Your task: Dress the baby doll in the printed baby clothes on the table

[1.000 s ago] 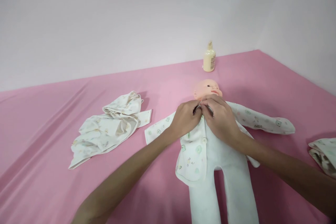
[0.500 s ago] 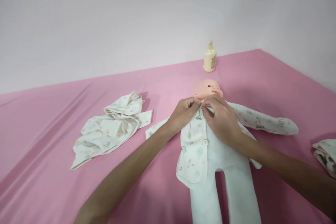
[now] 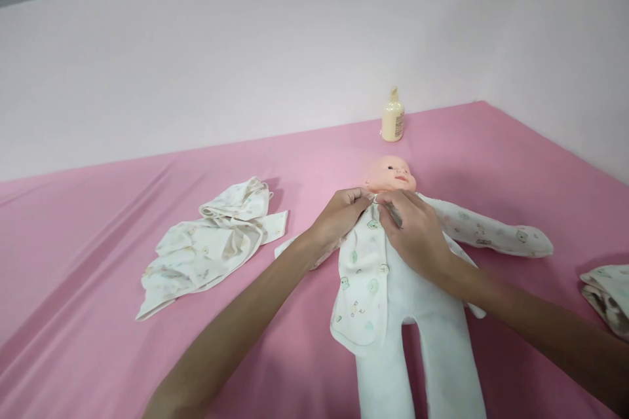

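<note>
A baby doll [image 3: 390,175] lies on its back on the pink sheet [image 3: 98,222], its white legs toward me. It wears a white printed shirt [image 3: 363,281] with small buttons down the front. My left hand [image 3: 339,217] pinches the shirt's left front edge at the doll's neck. My right hand [image 3: 415,236] lies on the doll's chest, fingers closed on the other edge of the collar. The two hands meet just under the doll's chin. One sleeve [image 3: 496,234] stretches out to the right.
A crumpled printed garment [image 3: 211,245] lies on the sheet to the left. A cream lotion bottle [image 3: 392,119] stands at the back by the pale wall. Another folded cloth [image 3: 607,294] shows at the right edge.
Both hands have stayed at the doll's collar, shifting slightly down off the neck. The view has tilted a little, so everything sits lower in the picture.
</note>
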A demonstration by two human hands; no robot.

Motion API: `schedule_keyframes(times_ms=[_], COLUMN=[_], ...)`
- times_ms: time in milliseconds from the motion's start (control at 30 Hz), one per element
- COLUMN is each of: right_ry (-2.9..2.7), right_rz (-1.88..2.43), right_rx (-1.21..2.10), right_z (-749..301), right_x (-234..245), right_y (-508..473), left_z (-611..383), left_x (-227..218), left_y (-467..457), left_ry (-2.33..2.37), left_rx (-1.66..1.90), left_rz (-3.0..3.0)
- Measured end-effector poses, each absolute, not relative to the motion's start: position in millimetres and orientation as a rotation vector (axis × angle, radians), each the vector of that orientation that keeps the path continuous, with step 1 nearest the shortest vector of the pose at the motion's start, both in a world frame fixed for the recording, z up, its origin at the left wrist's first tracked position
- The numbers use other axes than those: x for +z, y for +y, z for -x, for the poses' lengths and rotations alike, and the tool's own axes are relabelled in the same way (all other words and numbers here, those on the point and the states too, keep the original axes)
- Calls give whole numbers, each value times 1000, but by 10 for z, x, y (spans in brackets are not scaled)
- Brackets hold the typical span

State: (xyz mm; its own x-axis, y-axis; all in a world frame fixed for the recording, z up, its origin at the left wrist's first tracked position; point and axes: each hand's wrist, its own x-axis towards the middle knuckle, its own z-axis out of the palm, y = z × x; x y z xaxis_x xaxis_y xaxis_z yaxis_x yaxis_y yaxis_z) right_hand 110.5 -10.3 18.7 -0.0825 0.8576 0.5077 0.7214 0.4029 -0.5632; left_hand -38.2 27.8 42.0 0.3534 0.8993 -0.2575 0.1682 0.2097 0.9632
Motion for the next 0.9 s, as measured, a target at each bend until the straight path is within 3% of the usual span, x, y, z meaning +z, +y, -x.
schedule_keyframes(times_ms=[300, 700, 900], right_ry=[-2359, -2386, -2250], right_rz=[1650, 1616, 1612], right_rx=[164, 64, 285], right_z=[-1317, -1457, -1400], right_x=[716, 579, 616], right_y=[-356, -247, -234], left_z=[439, 299, 282], left_x=[783, 637, 565], left_y=[-102, -353, -339], left_ry=[1465, 1593, 1621], left_rx=[532, 103, 141], left_rz=[-2160, -2700, -2756])
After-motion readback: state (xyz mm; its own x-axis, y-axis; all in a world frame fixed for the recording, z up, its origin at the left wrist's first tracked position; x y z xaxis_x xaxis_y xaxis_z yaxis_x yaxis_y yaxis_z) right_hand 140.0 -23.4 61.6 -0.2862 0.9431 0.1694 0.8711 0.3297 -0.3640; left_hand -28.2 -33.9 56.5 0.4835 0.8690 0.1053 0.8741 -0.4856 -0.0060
